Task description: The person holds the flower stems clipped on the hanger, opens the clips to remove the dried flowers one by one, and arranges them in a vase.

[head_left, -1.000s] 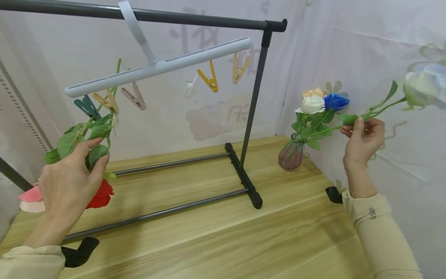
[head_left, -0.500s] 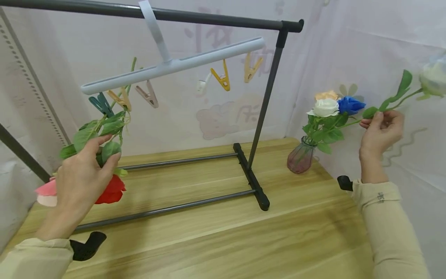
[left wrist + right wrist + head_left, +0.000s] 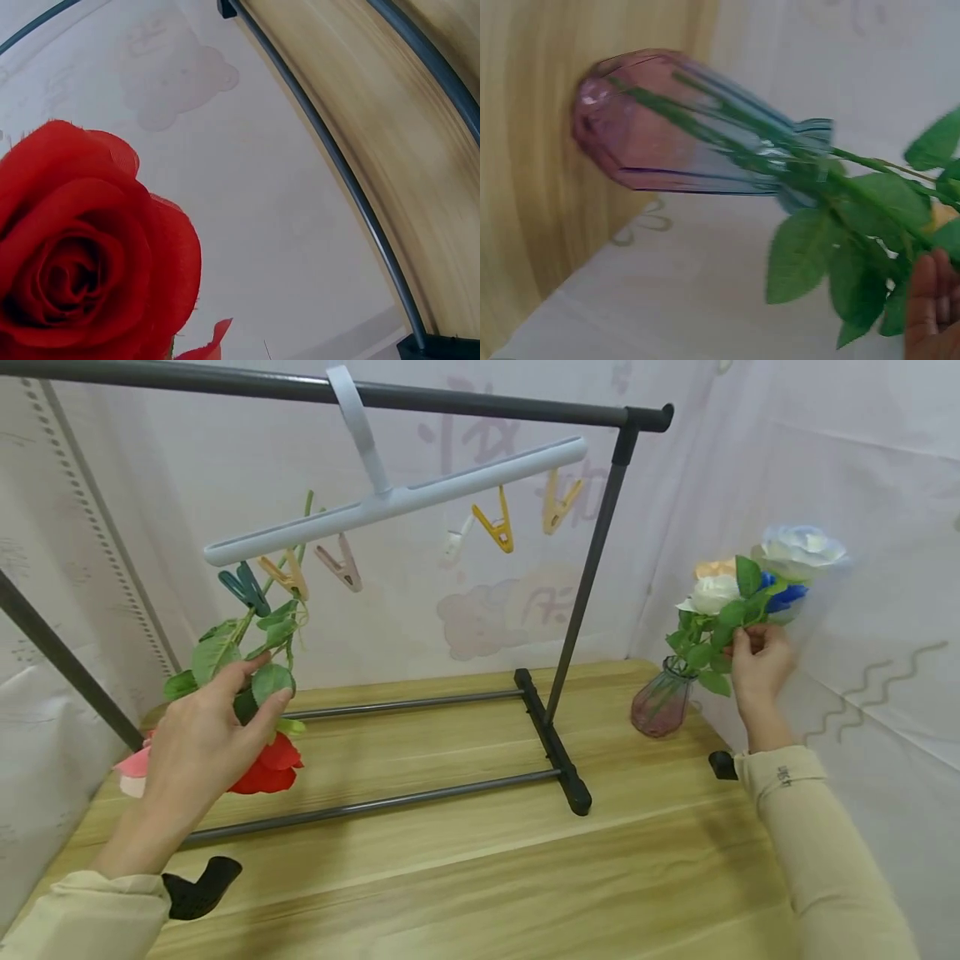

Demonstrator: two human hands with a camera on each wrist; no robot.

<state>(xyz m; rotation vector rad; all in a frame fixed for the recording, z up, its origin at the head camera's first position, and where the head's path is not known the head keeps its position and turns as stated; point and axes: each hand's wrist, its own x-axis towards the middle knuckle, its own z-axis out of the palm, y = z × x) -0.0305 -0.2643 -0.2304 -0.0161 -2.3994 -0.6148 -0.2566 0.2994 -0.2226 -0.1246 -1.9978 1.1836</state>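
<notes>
At the left, red (image 3: 273,768) and pink (image 3: 133,768) artificial roses hang head down under a pale blue hanger (image 3: 405,502), stems at its teal (image 3: 243,587) and yellow (image 3: 287,578) clips. My left hand (image 3: 198,731) holds their leafy stems between thumb and fingers; the red bloom (image 3: 82,277) fills the lower left of the left wrist view. My right hand (image 3: 761,668) pinches the leafy stem of a pale bluish-white rose (image 3: 802,552), over a pinkish glass vase (image 3: 660,703). White (image 3: 712,595), peach and blue (image 3: 783,597) roses stand in the vase, their stems showing through the glass (image 3: 682,135).
A dark metal rack (image 3: 480,402) carries the hanger, its base bars (image 3: 420,797) lying on the wooden table (image 3: 480,868). Pink (image 3: 341,564), white (image 3: 456,542) and yellow clips (image 3: 497,522) dangle from the hanger. Printed cloth walls (image 3: 862,635) close off the back and right.
My right hand has moved the pale rose left and inward, from out at the right to above the vase. My left hand keeps its hold on the hanging stems; the head view has shifted.
</notes>
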